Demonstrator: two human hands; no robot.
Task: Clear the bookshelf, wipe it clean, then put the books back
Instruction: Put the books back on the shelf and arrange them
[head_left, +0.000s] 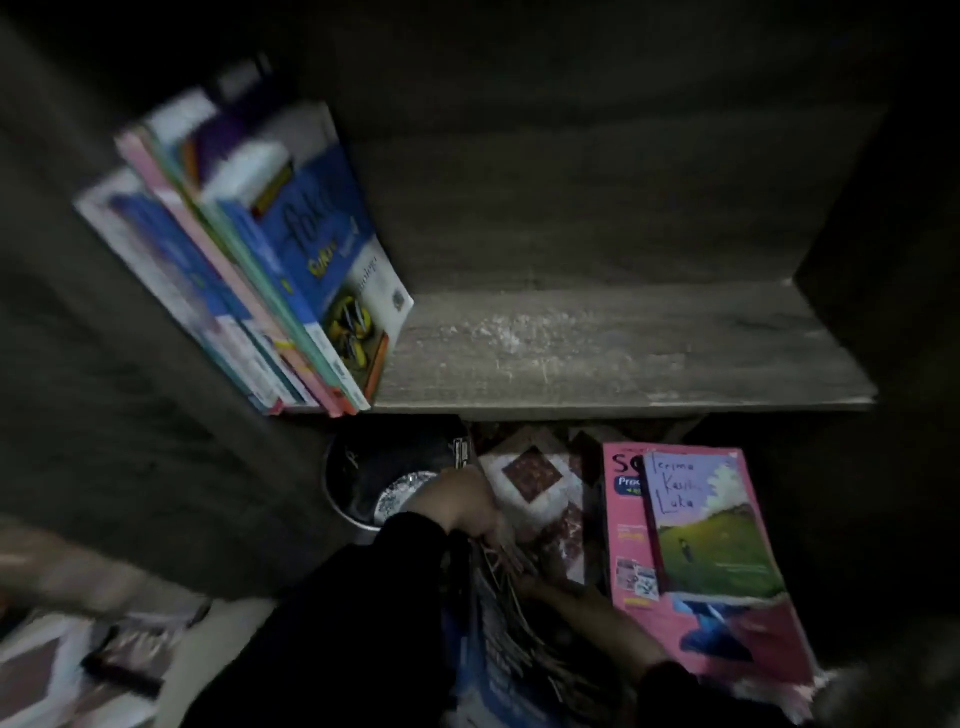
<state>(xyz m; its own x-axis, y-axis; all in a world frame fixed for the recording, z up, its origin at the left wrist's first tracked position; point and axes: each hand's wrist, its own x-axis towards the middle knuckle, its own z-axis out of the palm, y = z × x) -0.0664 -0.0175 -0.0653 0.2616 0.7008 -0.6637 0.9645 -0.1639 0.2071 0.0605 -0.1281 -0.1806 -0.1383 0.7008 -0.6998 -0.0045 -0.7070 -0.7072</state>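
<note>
Both hands are low in the view, below the front edge of the bookshelf board, working on a bundle of books standing on the floor between them. The left hand curls over the bundle's far upper end; the right hand closes on its near side, fingers among the page edges. Motion blur and dim light hide exactly how tightly each grips.

The bundle's long axis runs from the hands back toward the person, roughly square to the shelf's front edge. The board lies above and ahead of the hands, its right and middle bare and marked with pale dust. A leaning row of books still fills its left end, so the left hand is the nearer one to them.

A pink book with a purple-and-green paperback on top lies on the floor just right of the right hand. A metal bucket sits behind the left wrist
</note>
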